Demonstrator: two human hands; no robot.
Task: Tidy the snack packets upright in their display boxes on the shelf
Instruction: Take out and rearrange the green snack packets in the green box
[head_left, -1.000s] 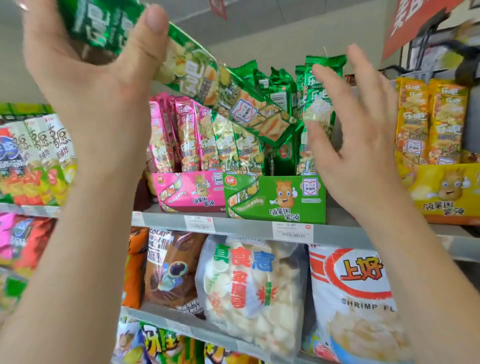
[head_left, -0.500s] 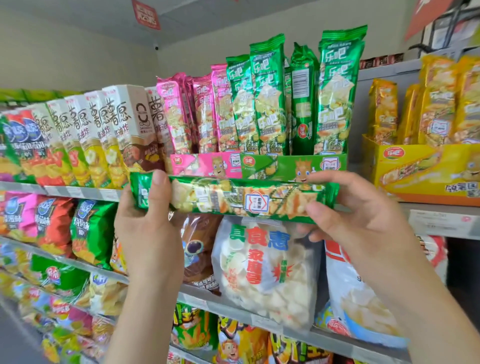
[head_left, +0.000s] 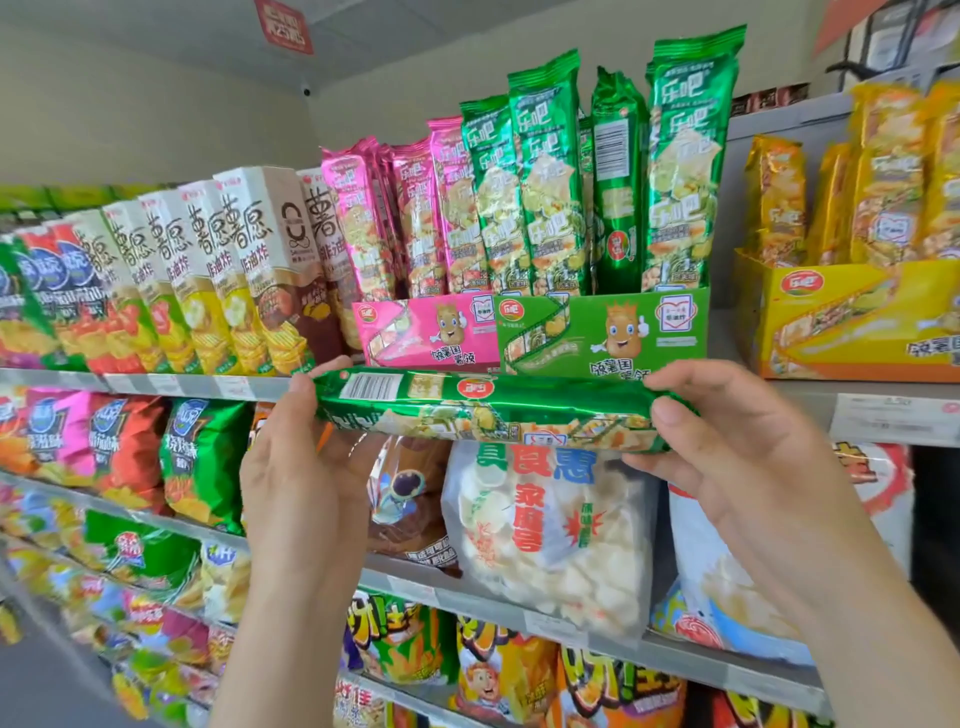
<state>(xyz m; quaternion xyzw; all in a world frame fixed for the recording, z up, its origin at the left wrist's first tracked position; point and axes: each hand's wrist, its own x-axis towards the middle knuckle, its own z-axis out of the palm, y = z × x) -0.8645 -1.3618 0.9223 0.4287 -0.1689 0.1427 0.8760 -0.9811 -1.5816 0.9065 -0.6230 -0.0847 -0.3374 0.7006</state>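
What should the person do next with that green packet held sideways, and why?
Probably turn the green packet upright and lift it to the green display box: the left hand and right hand hold it sideways by its ends, just below that box.

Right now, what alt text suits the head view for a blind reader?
Two bare hands hold a long green foil snack packet level, left hand at its barcode end, right hand at the other, before a grey shelf edge. Above it, matching green packets stand upright in a green cardboard display box beside a pink cardboard display box.
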